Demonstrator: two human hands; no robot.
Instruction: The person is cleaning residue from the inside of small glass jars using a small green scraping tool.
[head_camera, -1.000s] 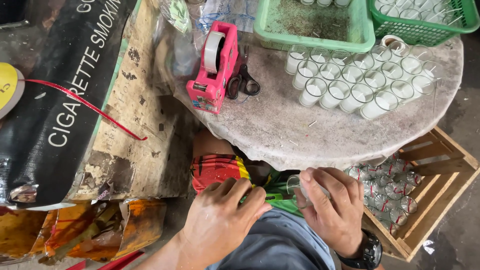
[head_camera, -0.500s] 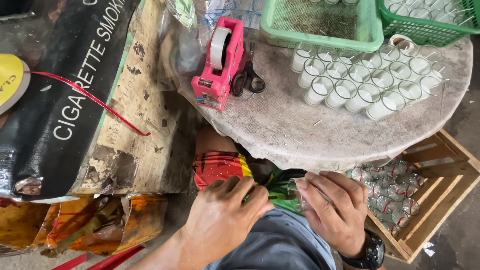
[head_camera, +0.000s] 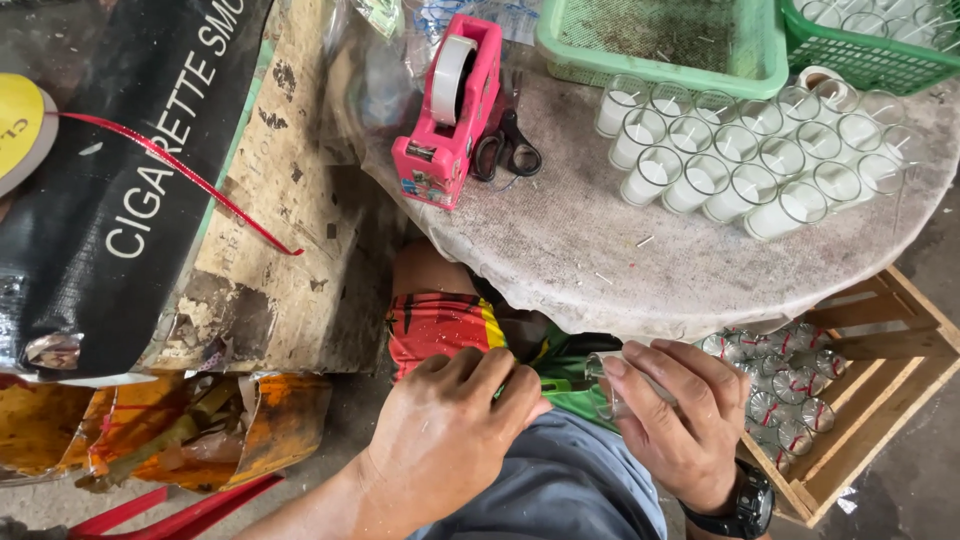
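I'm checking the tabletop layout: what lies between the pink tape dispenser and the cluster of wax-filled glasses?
In the head view, black-handled scissors lie right beside the pink tape dispenser; from there to the wax-filled glasses only bare tabletop shows.

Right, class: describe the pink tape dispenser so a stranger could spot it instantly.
Start at the round grey table. On its left edge, left of the rows of clear glass candle cups, stands the tape dispenser beside black-handled scissors. It alone is bright pink.
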